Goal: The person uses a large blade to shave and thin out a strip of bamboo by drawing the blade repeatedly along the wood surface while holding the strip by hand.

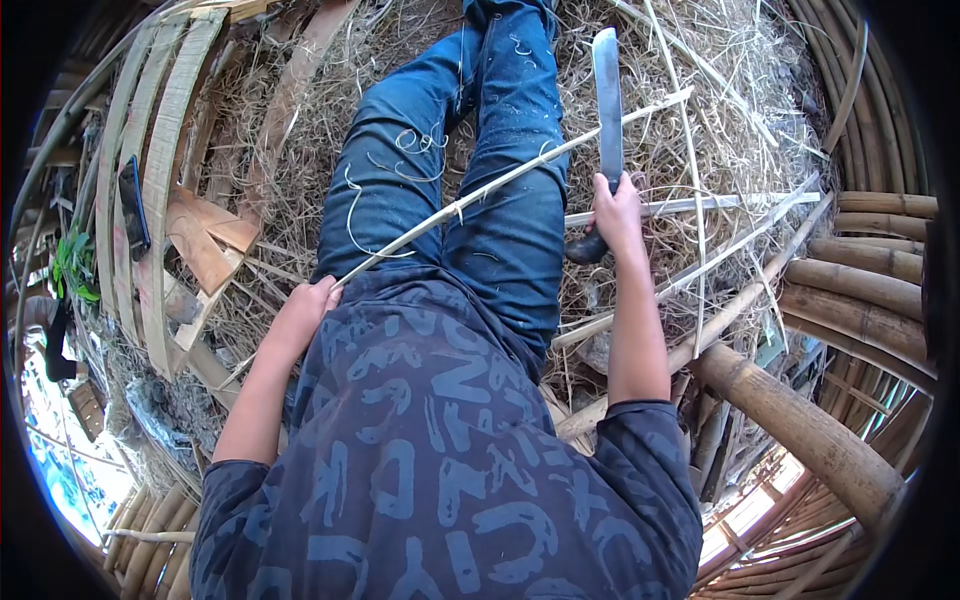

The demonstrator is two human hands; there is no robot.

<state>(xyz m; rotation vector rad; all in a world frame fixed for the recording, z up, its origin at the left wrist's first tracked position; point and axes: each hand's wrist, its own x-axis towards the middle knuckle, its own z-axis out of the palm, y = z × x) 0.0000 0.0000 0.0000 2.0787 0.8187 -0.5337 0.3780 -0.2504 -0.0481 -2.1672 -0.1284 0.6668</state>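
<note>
My right hand (618, 215) is closed round the dark handle of a machete (608, 100), whose broad blade points away from me, upright in the picture. The blade's edge lies close to a long pale bamboo strip (500, 181); whether they touch I cannot tell. That strip slants across my thighs from lower left to upper right. Its near end is pinched in my left hand (318, 300), beside my left hip. A few thin curled shavings (420, 140) lie on my jeans.
Dry shavings (290, 130) cover the ground around my legs. Wide split planks (165, 170) stand at the left, with a dark phone-like object (133, 205) against them. Loose strips (735, 240) and a thick bamboo pole (790, 425) lie at the right, near stacked bamboo (860, 290).
</note>
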